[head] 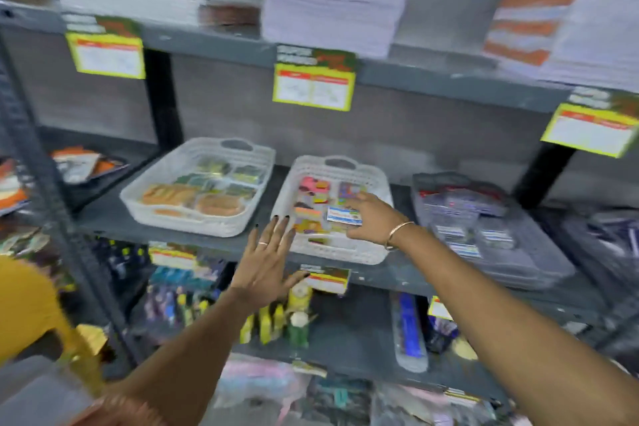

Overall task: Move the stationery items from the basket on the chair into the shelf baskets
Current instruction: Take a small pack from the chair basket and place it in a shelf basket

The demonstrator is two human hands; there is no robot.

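Observation:
My right hand [371, 218] reaches over the middle white shelf basket [377, 180] and grips a small white and blue box [344, 215] just above the colourful small packs [313, 204] inside it. My left hand [268, 252] is spread open with fingers apart, hovering in front of that basket's front left corner and holding nothing. A second white shelf basket [179, 162] to the left holds orange and green packs. The basket on the chair is out of view.
A grey translucent tray [539, 266] of packaged items sits to the right on the same dark shelf [103, 221]. Paper stacks [332, 0] fill the shelf above, with yellow price tags [314, 86] hanging. Lower shelves carry glue bottles [297, 318] and pens. A yellow object [24, 308] is at left.

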